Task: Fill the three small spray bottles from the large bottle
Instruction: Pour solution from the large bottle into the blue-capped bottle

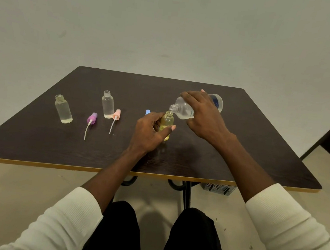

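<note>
- One dark wood-grain tabletop point(239, 153) with a pale edge band carries everything; it stands before a plain light wall, and a pale perforated crate point(219, 189) shows on the floor under its near right edge.
- Two white sleeves, pushed up the forearms, reach over the near edge above dark trousers.
- Right hand point(204, 117) wraps from above around the large bottle point(184, 110), a clear one with a dark blue label, tipped low to the left so its open threaded mouth sits just above the neck of the yellow-tinted small bottle.
- Left hand point(149, 129) grips that yellow-tinted small bottle point(167, 123), thumb across its front, holding it upright near the tabletop's middle.
- Two other small clear bottles stand uncapped and upright to the left: the leftmost bottle point(63, 109) and the middle bottle point(108, 104), well apart from each other, each holding clear liquid.
- Three spray caps lie loose: a purple cap point(92, 118) with its white dip tube between the two clear bottles, a pink cap point(116, 114) with its tube touching the middle bottle's base, and a blue cap point(147, 112), mostly hidden behind the left hand.
</note>
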The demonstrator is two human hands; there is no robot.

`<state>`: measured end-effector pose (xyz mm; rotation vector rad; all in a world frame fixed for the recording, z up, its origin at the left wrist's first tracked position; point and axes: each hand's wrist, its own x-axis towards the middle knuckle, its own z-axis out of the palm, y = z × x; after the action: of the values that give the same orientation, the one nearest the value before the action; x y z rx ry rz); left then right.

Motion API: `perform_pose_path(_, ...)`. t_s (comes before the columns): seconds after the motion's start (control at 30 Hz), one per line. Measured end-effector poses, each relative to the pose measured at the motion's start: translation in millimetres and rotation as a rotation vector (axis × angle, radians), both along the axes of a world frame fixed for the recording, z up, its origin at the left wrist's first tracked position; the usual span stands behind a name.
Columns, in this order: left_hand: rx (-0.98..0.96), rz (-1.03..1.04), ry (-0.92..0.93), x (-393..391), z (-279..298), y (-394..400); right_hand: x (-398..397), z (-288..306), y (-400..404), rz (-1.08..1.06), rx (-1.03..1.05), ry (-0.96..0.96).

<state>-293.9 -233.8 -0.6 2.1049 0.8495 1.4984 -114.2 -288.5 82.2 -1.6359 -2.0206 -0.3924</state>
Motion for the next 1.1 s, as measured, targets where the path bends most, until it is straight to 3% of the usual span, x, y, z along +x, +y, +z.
perform_pose_path(1.1,-0.009,0.002,0.013,-0.8,0.4,-1.2,0.5,0.5,2.8,-0.009,0.018,-0.047)
